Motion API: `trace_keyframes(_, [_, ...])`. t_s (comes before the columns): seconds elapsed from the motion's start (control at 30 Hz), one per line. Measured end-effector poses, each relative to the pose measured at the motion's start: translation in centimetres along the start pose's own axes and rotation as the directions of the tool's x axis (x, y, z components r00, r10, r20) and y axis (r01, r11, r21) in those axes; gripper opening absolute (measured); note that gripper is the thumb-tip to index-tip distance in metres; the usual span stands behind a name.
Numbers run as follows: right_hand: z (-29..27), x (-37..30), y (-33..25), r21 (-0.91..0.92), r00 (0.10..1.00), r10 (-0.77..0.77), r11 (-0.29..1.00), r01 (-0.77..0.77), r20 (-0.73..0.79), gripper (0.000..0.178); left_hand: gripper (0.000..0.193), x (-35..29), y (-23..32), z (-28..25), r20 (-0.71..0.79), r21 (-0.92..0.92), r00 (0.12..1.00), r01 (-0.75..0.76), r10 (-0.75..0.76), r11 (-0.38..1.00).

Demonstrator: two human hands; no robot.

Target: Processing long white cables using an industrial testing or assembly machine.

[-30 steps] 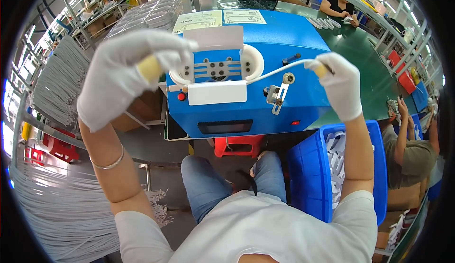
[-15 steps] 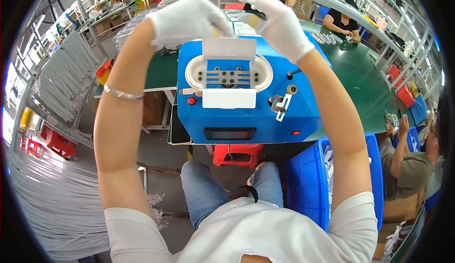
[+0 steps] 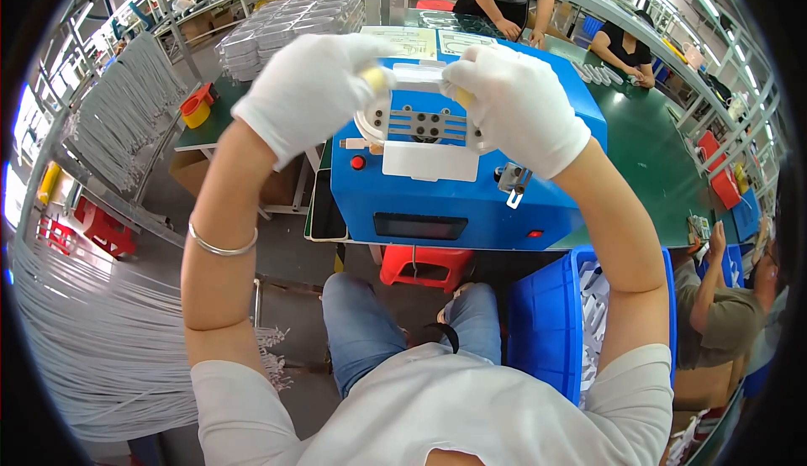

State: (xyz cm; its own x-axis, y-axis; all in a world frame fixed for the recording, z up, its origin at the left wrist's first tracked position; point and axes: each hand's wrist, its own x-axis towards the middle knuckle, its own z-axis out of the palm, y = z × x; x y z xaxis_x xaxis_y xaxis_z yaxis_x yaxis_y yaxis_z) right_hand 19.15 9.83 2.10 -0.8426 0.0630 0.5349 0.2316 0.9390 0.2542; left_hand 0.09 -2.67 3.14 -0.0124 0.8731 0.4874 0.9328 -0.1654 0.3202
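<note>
Both my hands wear white gloves with yellowish fingertips and hover over the top of a blue machine (image 3: 504, 205). My left hand (image 3: 315, 92) is curled in, slightly blurred, above the left end of the metal slotted fixture (image 3: 427, 125). My right hand (image 3: 525, 105) is closed over the fixture's right end. Anything held in either is hidden. A white cable coil (image 3: 370, 123) lies around the fixture's left side; its right side is covered by my right hand. In front sits a white plate (image 3: 430, 162), and another white flap (image 3: 418, 74) shows between my hands.
A red button (image 3: 358, 163) and small metal bracket (image 3: 514, 182) sit on the machine. The blue bin (image 3: 542, 323) at right holds white pieces. Grey cables (image 3: 109, 357) hang at left; clear trays (image 3: 290, 25) are stacked behind. Co-workers (image 3: 504, 8) are across the green table (image 3: 630, 172).
My hands have come down and nearer to the fixture's two ends, their fingers now more curled. The view has shifted, and a co-worker's arms at the back are now more visible.
</note>
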Motion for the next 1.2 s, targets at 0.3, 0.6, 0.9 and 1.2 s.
trace_keyframes(0.3, [0.2, 1.0, 1.7, 0.832, 0.885, 0.363, 0.359, -0.422, 0.292, 0.024, 0.011, 0.4, -0.9, 4.3, -0.351, 0.001, 0.898, -0.282, 0.265, 0.959])
trace_keyframes(0.6, [0.9, 0.8, 0.4, 0.675, 0.951, 0.292, 0.681, -0.284, 0.105, 0.014, 0.031, 0.7, -0.1, 3.5, -0.145, 0.057, 0.989, -0.005, 0.014, 0.998])
trace_keyframes(0.9, [0.6, 0.8, -0.3, 0.236, 0.979, -0.008, 0.970, 0.057, -0.205, 0.007, 0.020, 0.4, 0.5, 3.4, -0.056, -0.136, 0.995, 0.080, -0.088, 0.988])
trace_keyframes(1.2, [0.4, 2.5, 0.6, 0.678, 0.912, 0.274, 0.610, -0.411, 0.307, 0.014, 0.012, 0.2, -0.5, 4.0, -0.198, -0.094, 0.979, -0.056, 0.036, 0.994])
